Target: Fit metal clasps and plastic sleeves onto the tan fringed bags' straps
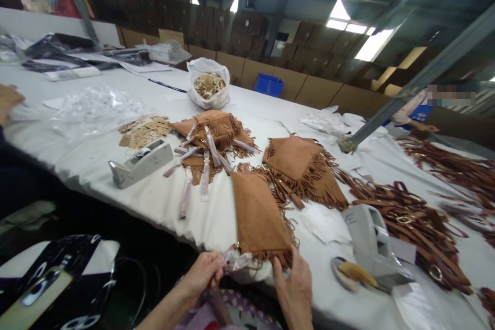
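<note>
A brown suede-like fringed bag (260, 211) lies at the table's near edge, its fringe along the right and bottom sides. My left hand (204, 274) is closed at its lower left corner, pinching the clear plastic-wrapped end of a strap (238, 262). My right hand (296, 289) grips the bag's lower right corner between thumb and fingers. Just behind lie more fringed bags (296, 157), stacked, and another pile of fringed bags (216, 129) with several plastic-wrapped straps hanging from it.
A grey tape dispenser (143, 162) stands at left beside brown paper tags (145, 130). A second tape dispenser (369, 240), a tape roll (344, 273) and brown leather straps (410, 221) lie at right. Behind is a white plastic bag (195, 90) of tags. Other people are beyond.
</note>
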A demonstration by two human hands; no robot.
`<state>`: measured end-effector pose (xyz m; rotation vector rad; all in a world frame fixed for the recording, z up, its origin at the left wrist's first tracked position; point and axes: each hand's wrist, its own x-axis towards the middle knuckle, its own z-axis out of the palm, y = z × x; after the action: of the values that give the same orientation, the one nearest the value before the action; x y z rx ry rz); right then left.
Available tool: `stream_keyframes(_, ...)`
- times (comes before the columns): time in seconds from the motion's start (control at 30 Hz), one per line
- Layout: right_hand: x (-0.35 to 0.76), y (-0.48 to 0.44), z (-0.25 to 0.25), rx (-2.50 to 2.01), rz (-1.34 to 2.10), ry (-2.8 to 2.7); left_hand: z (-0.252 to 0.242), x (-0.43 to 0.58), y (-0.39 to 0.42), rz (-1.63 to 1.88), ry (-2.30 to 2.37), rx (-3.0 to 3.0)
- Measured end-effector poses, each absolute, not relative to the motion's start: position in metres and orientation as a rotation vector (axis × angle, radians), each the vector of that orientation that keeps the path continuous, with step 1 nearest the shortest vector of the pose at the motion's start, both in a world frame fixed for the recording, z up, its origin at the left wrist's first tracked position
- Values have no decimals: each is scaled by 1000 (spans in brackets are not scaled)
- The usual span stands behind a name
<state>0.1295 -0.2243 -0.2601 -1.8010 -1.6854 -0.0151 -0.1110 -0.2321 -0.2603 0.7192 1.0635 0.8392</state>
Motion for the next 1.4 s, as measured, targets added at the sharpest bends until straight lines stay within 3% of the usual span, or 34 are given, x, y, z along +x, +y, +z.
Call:
stream_keyframes(0.27,136,-191,-280,-1747,78,-1825,-262,-105,-236,819,1024,712)
stream_keyframes(0.6,186,-84,-225,-1618,255,-2031,-237,8,-231,846,1028,778)
stream_keyframes(0.77,211,-116,-223,-1565,328,-2068,-267,5,-248,760,1127,768)
stream_keyframes(0.93,201,-215,-213,-1628,269,-1729,-274,-8,-260,734,1187,823)
stream_keyframes(1.07,141,-285,-227,-1659,712,-1255,-267,-10,-265,775,1193,905)
stream_keyframes(1.2,86,-299,-250,-1494,1192,-1072,-266,-22,-269,802,1210,1007)
stream_keyframes(1.4,60,-282,-257,-1333,1471,-809,-270,-40,-276,825,1205,1007)
